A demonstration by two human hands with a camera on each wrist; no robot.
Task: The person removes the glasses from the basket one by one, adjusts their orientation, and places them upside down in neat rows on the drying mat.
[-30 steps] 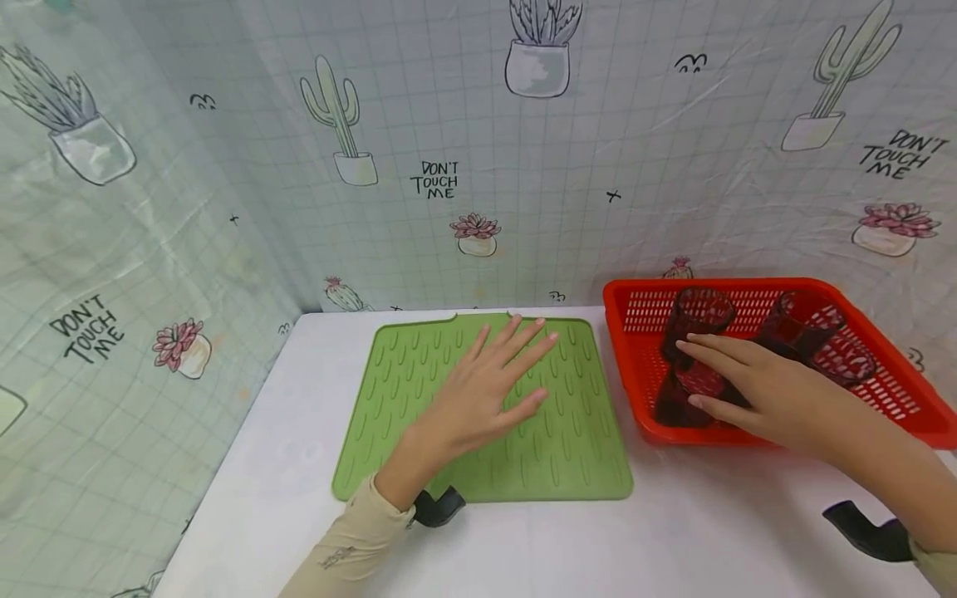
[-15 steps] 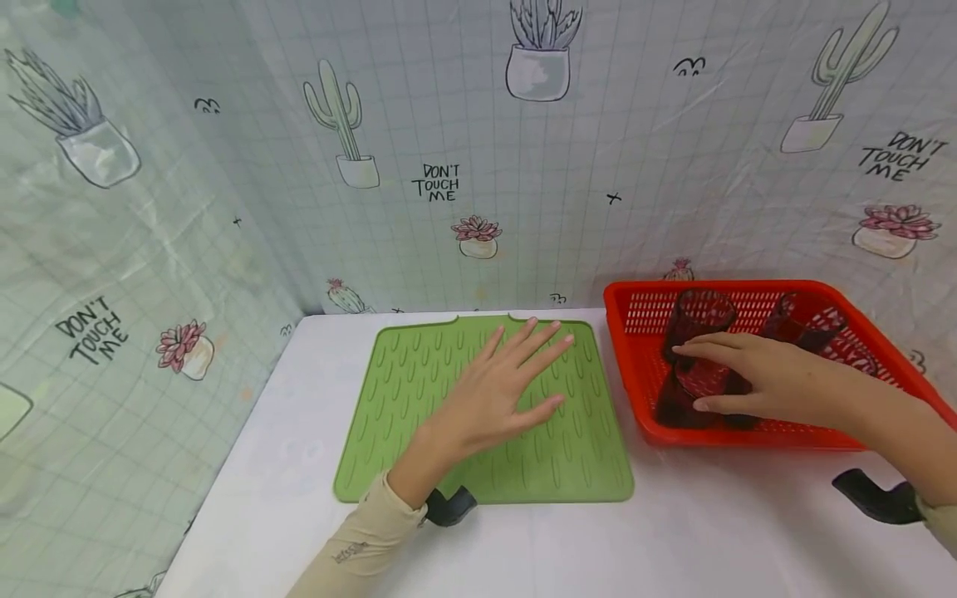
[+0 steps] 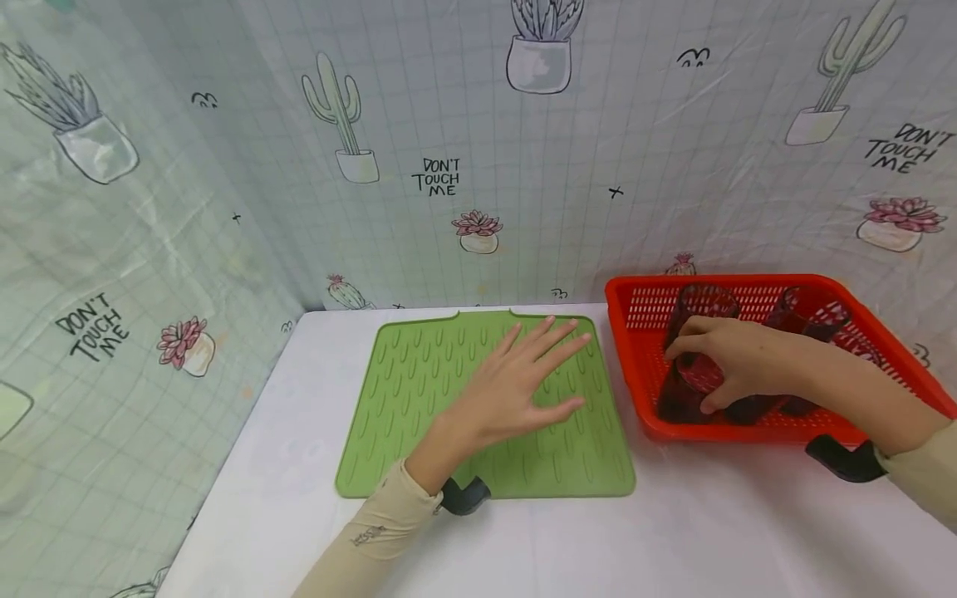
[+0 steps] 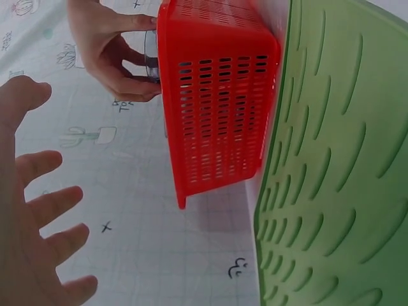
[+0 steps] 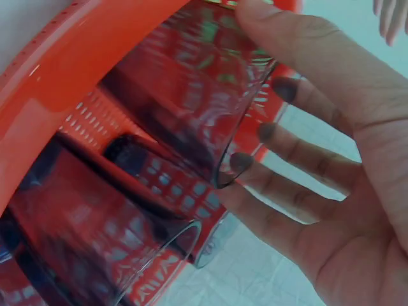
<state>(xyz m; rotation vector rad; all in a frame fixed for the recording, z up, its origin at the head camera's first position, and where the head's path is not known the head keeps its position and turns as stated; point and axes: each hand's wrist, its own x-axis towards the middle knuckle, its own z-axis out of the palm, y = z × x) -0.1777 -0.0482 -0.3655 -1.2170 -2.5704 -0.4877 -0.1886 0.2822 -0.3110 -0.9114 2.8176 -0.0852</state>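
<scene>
Right hand (image 3: 748, 357) reaches over the near edge of the red basket (image 3: 626, 382) and grips a dark clear glass (image 3: 682, 403) near its rim: thumb on the near side, fingers curled to the far side, the grip about as wide as the glass. The held glass is inside the basket at its near left corner, mouth up; whether its base bears on the basket floor cannot be told. The hold is high probably because the basket wall and neighbouring glasses crowd the lower body, so the rim is the easiest part to reach. Another glass (image 3: 697, 301) stands behind it toward the far left corner, one more (image 3: 806, 314) near the far edge toward the right; further glasses are partly hidden by the arm, count uncertain. Left hand (image 3: 508, 390) hovers over the green mat (image 3: 407, 407), fingers spread wide, holding nothing, presumably clear of the basket so as not to hinder the right. The mat lies flat on the white table (image 3: 561, 548), its right edge just beside the basket's left wall.
</scene>
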